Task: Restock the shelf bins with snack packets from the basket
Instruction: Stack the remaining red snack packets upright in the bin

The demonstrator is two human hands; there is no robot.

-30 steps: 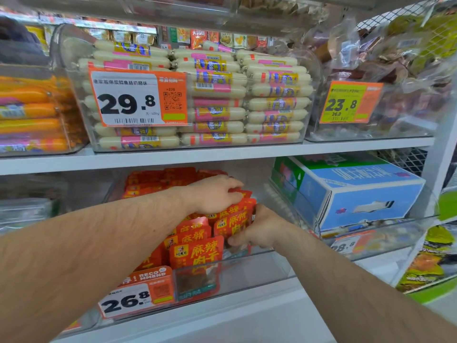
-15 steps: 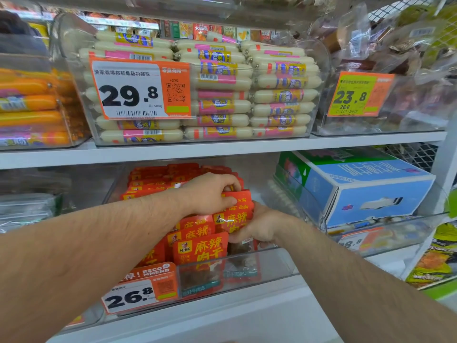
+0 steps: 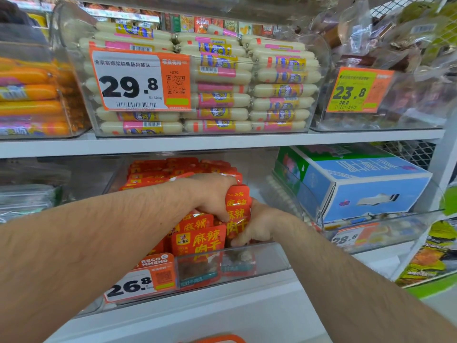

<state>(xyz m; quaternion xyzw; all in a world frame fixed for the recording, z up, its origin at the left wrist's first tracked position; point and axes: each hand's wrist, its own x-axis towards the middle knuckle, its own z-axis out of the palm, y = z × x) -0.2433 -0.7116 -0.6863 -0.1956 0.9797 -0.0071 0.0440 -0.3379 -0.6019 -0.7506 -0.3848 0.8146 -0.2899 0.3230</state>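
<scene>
Both hands (image 3: 237,211) around orange packets (image 3: 238,209)

Bright, even store light; wide-angle bending at edges, slight blur.

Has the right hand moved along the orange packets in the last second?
No, barely: the right hand stays at the packets' right side, just behind the clear bin's front wall.

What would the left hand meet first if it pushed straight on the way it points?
Probably the upright orange packets its fingers already curl over; the right hand sits just beyond them. Depth is uncertain.
</scene>
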